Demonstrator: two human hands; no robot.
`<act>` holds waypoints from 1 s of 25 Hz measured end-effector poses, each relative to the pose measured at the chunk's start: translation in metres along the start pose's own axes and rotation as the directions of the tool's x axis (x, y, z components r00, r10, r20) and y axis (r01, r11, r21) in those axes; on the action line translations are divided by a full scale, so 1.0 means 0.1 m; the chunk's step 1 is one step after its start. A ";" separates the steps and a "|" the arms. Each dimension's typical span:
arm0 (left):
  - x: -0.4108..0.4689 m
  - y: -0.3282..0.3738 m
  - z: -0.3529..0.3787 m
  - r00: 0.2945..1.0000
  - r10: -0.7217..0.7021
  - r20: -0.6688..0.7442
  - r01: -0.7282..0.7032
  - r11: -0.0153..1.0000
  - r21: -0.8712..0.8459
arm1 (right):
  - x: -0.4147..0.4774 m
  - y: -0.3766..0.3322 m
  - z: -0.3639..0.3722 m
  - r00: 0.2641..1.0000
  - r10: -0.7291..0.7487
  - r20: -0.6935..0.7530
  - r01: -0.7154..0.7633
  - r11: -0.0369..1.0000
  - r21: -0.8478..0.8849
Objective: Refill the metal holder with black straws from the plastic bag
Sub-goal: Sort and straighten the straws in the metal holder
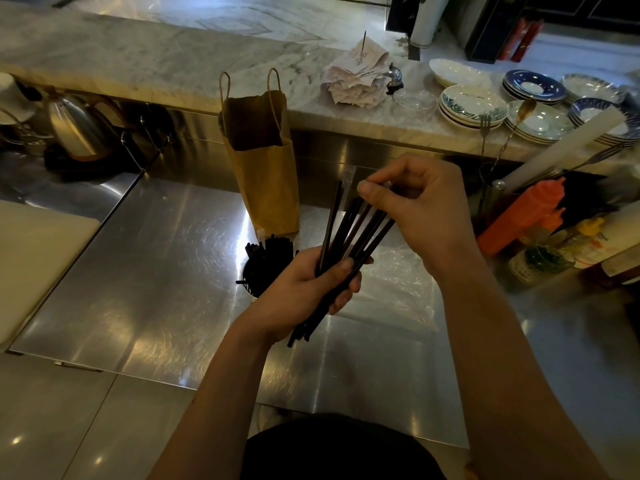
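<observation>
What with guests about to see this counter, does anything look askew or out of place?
Yes. In the metal holder, one black straw lies sideways, poking out past the left rim while the others stand upright. The bundle of straws in the left hand is fanned, ends uneven.

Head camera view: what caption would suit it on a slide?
Left hand grips a bundle of black straws while the right hand pinches their tops, beside the metal holder.

The straws (349, 230) are black against the brushed silver table (156, 271). The paper bag (266, 181) is tan-brown. The ledge (138, 53) behind is white marble with grey veins. One plate stack (472, 103) carries teal leaf prints on white, the saucers (533, 85) beside it have deep blue rims, and the squeeze bottle (519, 220) is orange.
</observation>
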State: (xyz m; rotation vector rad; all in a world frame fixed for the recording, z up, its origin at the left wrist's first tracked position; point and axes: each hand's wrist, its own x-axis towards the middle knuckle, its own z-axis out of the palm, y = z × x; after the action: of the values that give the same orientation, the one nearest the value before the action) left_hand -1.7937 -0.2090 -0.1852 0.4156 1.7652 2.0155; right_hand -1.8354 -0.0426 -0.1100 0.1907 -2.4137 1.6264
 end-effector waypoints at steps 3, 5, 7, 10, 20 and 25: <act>0.01 0.00 0.00 1.000 0.012 0.018 -0.013 1.000 0.018 | 0.04 -0.02 -0.06 0.997 0.021 -0.070 -0.018 0.999 0.046; 0.02 -0.02 -0.01 0.999 0.019 0.042 -0.019 1.000 0.021 | 0.07 -0.01 -0.12 0.993 0.030 -0.113 -0.020 0.996 0.087; 0.02 -0.05 -0.03 0.998 0.004 0.069 -0.006 0.999 0.033 | 0.10 0.02 -0.19 0.970 0.079 -0.230 -0.037 0.983 0.181; 0.02 -0.11 -0.06 0.999 -0.051 -0.019 0.049 0.995 -0.086 | 0.18 0.12 -0.31 0.851 0.240 -0.466 -0.024 0.906 0.424; 0.29 0.14 -0.15 0.761 0.006 -0.649 -0.317 0.876 -0.363 | -0.18 0.37 0.33 0.918 0.321 0.233 -0.378 0.886 0.269; 0.23 0.15 -0.19 0.584 -0.074 -0.808 -0.330 0.889 -0.319 | -0.21 0.34 0.48 0.898 0.202 0.392 -0.201 0.979 -0.045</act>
State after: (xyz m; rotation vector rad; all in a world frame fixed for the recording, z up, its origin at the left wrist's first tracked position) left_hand -1.8245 -0.2156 -0.1740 -0.6773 1.6044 2.9057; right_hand -1.8282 -0.0741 -0.1636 0.3037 -2.8188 1.8196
